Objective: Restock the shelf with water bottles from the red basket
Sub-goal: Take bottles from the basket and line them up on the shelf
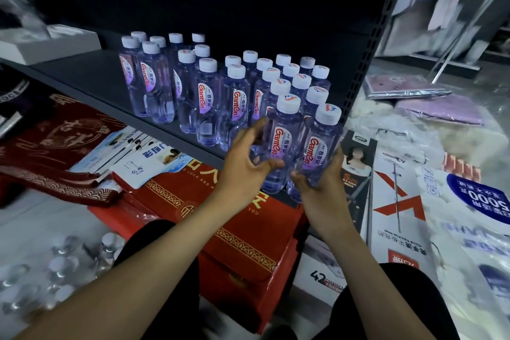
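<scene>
Clear plastic all over, so expect slick sides and a bit of give when squeezed. Two full water bottles up front: left front bottle (pixel 280 146) and right front bottle (pixel 317 152), both at the near edge of the dark shelf (pixel 82 72), right end, touching each other. Rest of the stocked bottles (pixel 220 85) standing in rows behind, white caps up. Right hand (pixel 320 174) wrapped low around the right one, fingers closed on it. Left hand (pixel 248 157) spread open, fingertips just brushing the left one, not really gripping. Probably fairly heavy being full, and top-heavy if nudged, so best grabbed mid-body around the label, not by the cap. More blurry bottles (pixel 55 270) down near left; can't make out a red basket around them.
</scene>
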Tool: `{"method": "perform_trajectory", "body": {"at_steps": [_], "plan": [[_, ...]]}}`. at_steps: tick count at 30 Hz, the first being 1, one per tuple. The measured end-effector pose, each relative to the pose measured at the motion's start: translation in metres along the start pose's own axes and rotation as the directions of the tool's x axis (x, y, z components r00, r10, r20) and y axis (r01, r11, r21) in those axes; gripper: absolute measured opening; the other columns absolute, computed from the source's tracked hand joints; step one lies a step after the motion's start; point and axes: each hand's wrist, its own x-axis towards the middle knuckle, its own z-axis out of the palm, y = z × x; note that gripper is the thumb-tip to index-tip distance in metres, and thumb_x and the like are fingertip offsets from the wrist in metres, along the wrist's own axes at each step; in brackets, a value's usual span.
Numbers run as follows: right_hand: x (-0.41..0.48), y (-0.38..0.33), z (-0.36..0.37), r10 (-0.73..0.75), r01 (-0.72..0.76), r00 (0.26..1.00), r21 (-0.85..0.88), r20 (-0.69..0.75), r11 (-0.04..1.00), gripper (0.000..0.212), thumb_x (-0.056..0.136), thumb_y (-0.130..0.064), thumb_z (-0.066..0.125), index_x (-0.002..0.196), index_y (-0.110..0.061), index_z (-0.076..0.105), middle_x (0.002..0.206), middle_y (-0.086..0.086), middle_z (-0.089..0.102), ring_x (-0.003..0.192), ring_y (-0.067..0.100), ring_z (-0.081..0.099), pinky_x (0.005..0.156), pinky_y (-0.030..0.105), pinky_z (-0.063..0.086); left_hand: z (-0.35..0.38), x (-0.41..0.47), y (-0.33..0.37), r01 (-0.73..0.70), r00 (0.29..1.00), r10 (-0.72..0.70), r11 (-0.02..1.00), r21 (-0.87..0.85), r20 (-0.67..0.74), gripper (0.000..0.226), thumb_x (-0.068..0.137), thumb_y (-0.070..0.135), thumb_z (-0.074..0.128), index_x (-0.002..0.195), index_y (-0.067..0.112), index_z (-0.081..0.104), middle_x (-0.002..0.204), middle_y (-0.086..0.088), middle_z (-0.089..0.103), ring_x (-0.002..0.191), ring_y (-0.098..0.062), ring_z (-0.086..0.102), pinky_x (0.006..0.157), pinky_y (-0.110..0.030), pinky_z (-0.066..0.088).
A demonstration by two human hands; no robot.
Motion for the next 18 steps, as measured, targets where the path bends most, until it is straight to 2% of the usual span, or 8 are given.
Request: {"method": "perform_trajectory", "body": {"at_steps": [2,5,7,10,13,16,18], "plan": [[0.002,0.004,0.000,-0.009,0.009,1.000,-0.011,0.007,1.000,0.085,0.092,-0.003,0.063,0.134,-0.045,0.002,0.115,-0.035,0.039,0.101,-0.025,0.044,0.067,-0.010,0.035,0.002,-0.002,-0.002,-0.006,1.000,0.006,1.000,0.031,-0.002,0.075,0.082,0.011,0.075,0.145,0.031,0.040,0.140,0.004,0.044,0.126,-0.007,0.048,0.099,-0.022,0.050],[0.004,0.005,0.000,-0.024,0.024,1.000,-0.019,0.018,1.000,0.082,0.092,-0.005,0.063,0.131,-0.046,0.004,0.113,-0.040,0.037,0.097,-0.034,0.041,0.070,-0.010,0.034,0.003,-0.004,-0.009,0.016,1.000,-0.015,0.989,0.147,-0.007,0.077,0.082,0.021,0.076,0.143,0.042,0.034,0.133,0.003,0.050,0.118,-0.007,0.051,0.103,-0.034,0.047],[0.003,0.004,0.000,-0.030,0.031,0.999,-0.021,0.014,0.999,0.079,0.092,-0.004,0.063,0.131,-0.043,0.006,0.111,-0.041,0.035,0.091,-0.039,0.040,0.070,-0.010,0.033,0.003,-0.006,-0.012,0.025,1.000,-0.025,0.985,0.171,-0.003,0.075,0.082,0.022,0.076,0.143,0.039,0.035,0.132,0.003,0.050,0.117,-0.007,0.052,0.103,-0.036,0.047],[0.004,0.004,0.001,-0.037,0.037,0.999,-0.028,0.016,0.999,0.077,0.092,-0.005,0.063,0.133,-0.042,0.009,0.113,-0.039,0.039,0.093,-0.034,0.045,0.071,-0.008,0.036,0.001,-0.007,-0.012,0.006,1.000,-0.007,0.983,0.186,0.006,0.074,0.085,0.019,0.074,0.148,0.031,0.036,0.133,0.004,0.044,0.123,-0.009,0.048,0.107,-0.034,0.044],[0.008,0.005,0.003,-0.045,0.045,0.999,-0.034,0.010,0.998,0.075,0.092,-0.006,0.063,0.143,-0.033,0.015,0.120,-0.028,0.049,0.098,-0.028,0.050,0.073,-0.005,0.039,0.001,-0.003,-0.012,0.007,1.000,-0.008,0.985,0.172,0.006,0.074,0.088,0.018,0.071,0.150,0.028,0.034,0.133,0.004,0.042,0.128,-0.009,0.045,0.110,-0.028,0.040],[0.013,0.005,0.004,-0.044,0.044,0.999,-0.032,0.006,0.999,0.074,0.092,-0.006,0.063,0.147,-0.026,0.017,0.122,-0.022,0.053,0.098,-0.028,0.050,0.074,-0.005,0.039,0.001,0.005,-0.012,0.023,1.000,-0.025,0.985,0.171,0.008,0.071,0.088,0.018,0.070,0.150,0.027,0.034,0.134,0.004,0.041,0.129,-0.008,0.044,0.110,-0.024,0.038],[0.016,0.006,0.004,-0.045,0.045,0.999,-0.032,0.009,0.998,0.072,0.092,-0.007,0.063,0.147,-0.024,0.019,0.127,-0.014,0.055,0.103,-0.024,0.051,0.076,-0.004,0.041,0.001,0.010,-0.013,0.040,0.999,-0.041,0.988,0.148,0.005,0.073,0.087,0.018,0.071,0.150,0.025,0.035,0.136,0.004,0.040,0.131,-0.011,0.043,0.112,-0.029,0.039]]}}
